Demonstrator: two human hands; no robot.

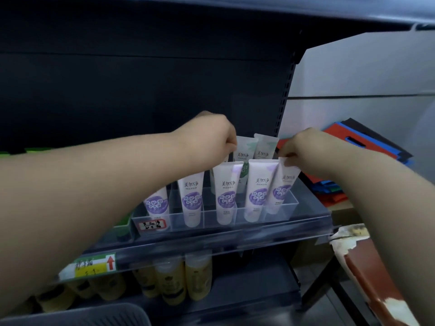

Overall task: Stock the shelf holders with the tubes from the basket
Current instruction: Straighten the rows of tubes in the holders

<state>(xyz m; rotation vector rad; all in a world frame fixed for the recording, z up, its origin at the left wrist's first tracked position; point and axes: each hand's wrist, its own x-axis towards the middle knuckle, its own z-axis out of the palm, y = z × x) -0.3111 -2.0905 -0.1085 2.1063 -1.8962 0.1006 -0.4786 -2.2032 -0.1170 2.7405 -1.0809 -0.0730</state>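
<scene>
Below the left end of the clear holder (290, 208), and well apart from it, the grey basket (77, 314) shows only its rim, so what is left in it cannot be told. The holder stands on the shelf (310, 205). Four purple tubes (191, 196) stand cap-down along its front row, and the left forearm passes close above the leftmost one.

Over the holder's rear row, the left hand (209, 135) has its fingers curled at the top corner of a green tube (242, 149). The grip itself is hidden, so I cannot tell whether it pinches that tube. At the holder's right end, the right hand (306, 151) pinches the crimped top of a fifth tube (283, 188). Its cap end sits in the last front compartment and its top leans out to the right.

The fifth tube looks the likeliest to go wrong. Let go while it leans, it could tip over the holder's right wall or sag against its neighbour. Pressing it down hard might skid the light holder toward the shelf's front edge. A tug on the green tube could rock the front tubes standing just before it. If the left forearm draws back low, it could sweep over the tubes at the holder's left end.
</scene>
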